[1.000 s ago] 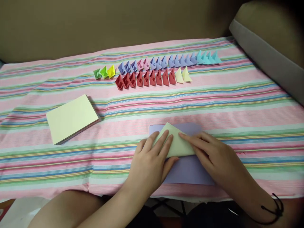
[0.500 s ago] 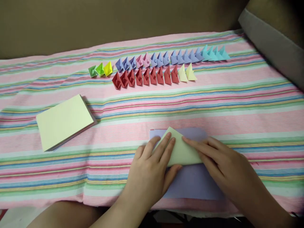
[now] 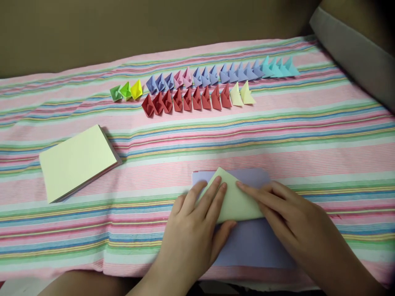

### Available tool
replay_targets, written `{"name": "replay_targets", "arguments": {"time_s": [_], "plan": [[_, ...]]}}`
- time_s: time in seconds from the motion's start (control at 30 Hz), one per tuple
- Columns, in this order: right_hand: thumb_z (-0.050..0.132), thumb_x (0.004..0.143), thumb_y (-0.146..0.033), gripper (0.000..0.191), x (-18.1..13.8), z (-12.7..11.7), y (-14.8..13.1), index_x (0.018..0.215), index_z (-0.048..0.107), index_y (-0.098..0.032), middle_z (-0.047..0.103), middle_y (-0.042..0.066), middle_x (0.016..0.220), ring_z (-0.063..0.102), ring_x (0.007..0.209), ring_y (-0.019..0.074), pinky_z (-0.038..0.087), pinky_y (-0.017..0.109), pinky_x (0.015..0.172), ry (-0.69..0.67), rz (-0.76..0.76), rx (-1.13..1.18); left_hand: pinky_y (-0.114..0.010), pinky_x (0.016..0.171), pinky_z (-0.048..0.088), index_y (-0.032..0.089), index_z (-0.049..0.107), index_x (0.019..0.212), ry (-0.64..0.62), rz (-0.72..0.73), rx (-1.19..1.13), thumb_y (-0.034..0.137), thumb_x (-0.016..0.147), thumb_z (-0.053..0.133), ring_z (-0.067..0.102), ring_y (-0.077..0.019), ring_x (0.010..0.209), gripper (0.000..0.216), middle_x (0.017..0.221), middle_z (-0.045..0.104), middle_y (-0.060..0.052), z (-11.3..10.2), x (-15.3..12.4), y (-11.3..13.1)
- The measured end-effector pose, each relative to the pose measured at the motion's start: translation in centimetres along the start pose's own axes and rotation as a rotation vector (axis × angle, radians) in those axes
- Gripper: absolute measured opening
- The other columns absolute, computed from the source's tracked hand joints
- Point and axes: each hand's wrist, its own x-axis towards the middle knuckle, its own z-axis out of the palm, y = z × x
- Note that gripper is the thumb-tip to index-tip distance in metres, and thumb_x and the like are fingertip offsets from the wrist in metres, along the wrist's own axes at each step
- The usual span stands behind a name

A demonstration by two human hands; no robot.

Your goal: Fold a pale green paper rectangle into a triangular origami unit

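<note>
A pale yellow-green sheet of paper (image 3: pixel 237 205), folded into a triangle with its tip pointing away from me, lies on a purple pad or book (image 3: pixel 253 242). My left hand (image 3: pixel 194 224) rests on the paper's left part, fingers stretched out and pressing flat, thumb below the lower edge. Along the paper's right slanted edge lies the extended index finger of my right hand (image 3: pixel 286 213), its other fingers partly bent beneath. The paper's left and right corners are hidden under my hands.
Small folded paper boats stand in two rows at the back: blue, pink and turquoise ones (image 3: pixel 231 74) behind, red ones (image 3: pixel 187 100) and pale yellow ones (image 3: pixel 242 94) in front, green and yellow at left. A stack of pale paper (image 3: pixel 78 162) lies left on the striped cloth (image 3: pixel 154 176).
The view has shifted slightly, so things sit a little lower and further left. Both hands stay on the folded paper in nearly the same pose.
</note>
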Motion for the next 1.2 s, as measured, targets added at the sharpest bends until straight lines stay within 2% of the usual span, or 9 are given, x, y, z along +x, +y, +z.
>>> {"name": "replay_targets", "arguments": {"time_s": [0.4, 0.77, 1.2], "plan": [[0.040, 0.090, -0.018, 0.044, -0.1, -0.1, 0.2, 0.131, 0.054, -0.030, 0.060, 0.004, 0.082, 0.063, 0.066, 0.0135, 0.053, 0.022, 0.052, 0.010, -0.036, 0.008, -0.039, 0.083, 0.050, 0.014, 0.050, 0.133, 0.032, 0.014, -0.009, 0.041, 0.092, 0.044, 0.050, -0.0263, 0.116, 0.050, 0.142, 0.046, 0.001, 0.0, 0.0, -0.2], [0.038, 0.093, -0.023, 0.049, -0.8, 0.3, 1.0, 0.141, 0.042, -0.031, 0.060, 0.005, 0.087, 0.062, 0.069, 0.0129, 0.053, 0.019, 0.052, -0.039, -0.038, -0.005, -0.033, 0.088, 0.045, 0.017, 0.049, 0.135, 0.004, 0.006, 0.040, 0.046, 0.092, 0.043, 0.050, -0.0220, 0.117, 0.052, 0.143, 0.046, 0.004, 0.3, 0.0, -0.6], [0.038, 0.094, -0.024, 0.046, -0.5, 0.3, 0.9, 0.138, 0.045, -0.031, 0.060, 0.004, 0.086, 0.062, 0.069, 0.0120, 0.053, 0.019, 0.053, -0.030, -0.018, 0.001, -0.033, 0.086, 0.045, 0.016, 0.049, 0.134, -0.001, -0.009, 0.012, 0.045, 0.092, 0.043, 0.049, -0.0227, 0.116, 0.052, 0.143, 0.045, 0.004, 0.1, 0.0, -0.4]]}}
